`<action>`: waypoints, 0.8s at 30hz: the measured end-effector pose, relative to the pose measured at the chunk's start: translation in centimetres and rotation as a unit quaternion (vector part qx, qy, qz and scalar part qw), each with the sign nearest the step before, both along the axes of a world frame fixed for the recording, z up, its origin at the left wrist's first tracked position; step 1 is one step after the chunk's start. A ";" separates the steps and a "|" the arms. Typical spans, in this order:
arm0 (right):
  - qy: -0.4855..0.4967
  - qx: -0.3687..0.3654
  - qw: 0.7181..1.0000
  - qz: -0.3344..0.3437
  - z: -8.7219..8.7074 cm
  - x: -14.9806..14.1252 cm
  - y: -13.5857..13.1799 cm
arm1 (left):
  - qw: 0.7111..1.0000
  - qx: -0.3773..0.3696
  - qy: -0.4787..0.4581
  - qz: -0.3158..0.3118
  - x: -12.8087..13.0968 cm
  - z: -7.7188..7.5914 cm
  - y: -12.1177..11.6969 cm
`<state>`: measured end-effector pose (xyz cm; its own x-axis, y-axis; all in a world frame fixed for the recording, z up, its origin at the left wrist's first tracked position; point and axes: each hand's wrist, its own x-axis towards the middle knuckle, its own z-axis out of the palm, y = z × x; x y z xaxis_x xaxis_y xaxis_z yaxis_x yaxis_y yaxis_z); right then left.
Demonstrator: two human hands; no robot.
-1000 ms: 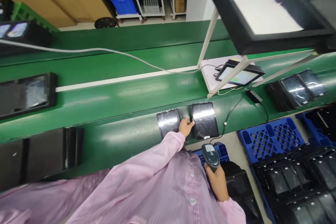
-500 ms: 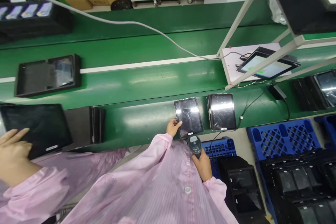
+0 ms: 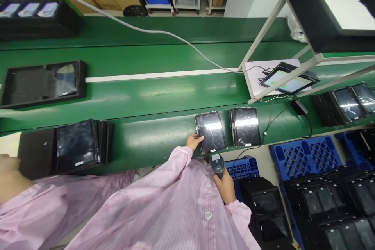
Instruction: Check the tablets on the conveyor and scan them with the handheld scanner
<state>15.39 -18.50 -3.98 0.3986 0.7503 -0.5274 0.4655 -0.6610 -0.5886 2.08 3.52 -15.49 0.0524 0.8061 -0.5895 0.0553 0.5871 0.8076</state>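
My left hand (image 3: 193, 141) grips the lower left edge of a black tablet (image 3: 211, 132) that lies screen-up on the near green ledge (image 3: 152, 136). My right hand (image 3: 226, 187) is closed around a grey handheld barcode scanner (image 3: 216, 162). The scanner's head points at the tablet's near edge, just below it. A second tablet (image 3: 245, 126) lies flat just to the right of the first.
A co-worker's hand (image 3: 8, 177) in a pink sleeve is at the far left beside a stack of tablets (image 3: 74, 144). Blue crates (image 3: 304, 156) and black trays of tablets (image 3: 331, 203) stand at the right. A lit tablet (image 3: 285, 82) sits under a white frame. A black tray (image 3: 41, 84) rides the belt.
My left hand moved from between the two tablets to the left one's edge, and the scanner came up to it. The co-worker's tablet now lies on the left stack.
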 end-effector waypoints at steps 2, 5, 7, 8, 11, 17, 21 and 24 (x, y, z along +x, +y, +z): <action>0.003 0.001 1.000 -0.001 0.0 0.1 0.0 | 1.000 -0.015 -0.003 0.005 0.0 0.2 0.1; 0.011 0.009 1.000 -0.005 0.1 0.4 0.0 | 0.999 -0.032 -0.003 0.013 0.1 0.7 0.2; 0.020 0.016 1.000 -0.008 0.1 0.6 -0.1 | 0.999 -0.037 -0.003 0.017 0.1 1.2 0.2; 0.026 0.020 0.999 -0.010 0.1 0.7 -0.2 | 0.999 -0.038 -0.005 0.017 0.1 1.5 0.2; 0.057 0.049 0.997 -0.021 0.4 1.3 -0.5 | 0.999 -0.035 -0.022 0.006 0.3 2.7 -0.1; 0.108 0.145 0.976 -0.119 2.5 4.4 -1.7 | 0.995 -0.052 -0.076 -0.026 0.6 6.4 -0.9; 0.082 0.164 0.965 -0.189 4.7 8.0 -3.3 | 0.993 -0.054 -0.100 -0.038 2.1 8.7 -0.9; 0.054 0.151 0.961 -0.224 6.0 11.0 -4.7 | 0.986 -0.057 -0.143 -0.064 6.0 9.7 -0.7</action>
<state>26.35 -23.24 2.03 0.6721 0.6419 -0.3690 0.1000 -0.5725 -0.8138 8.11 2.86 -5.84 0.3267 0.7115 -0.6221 -0.0853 0.6777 0.7304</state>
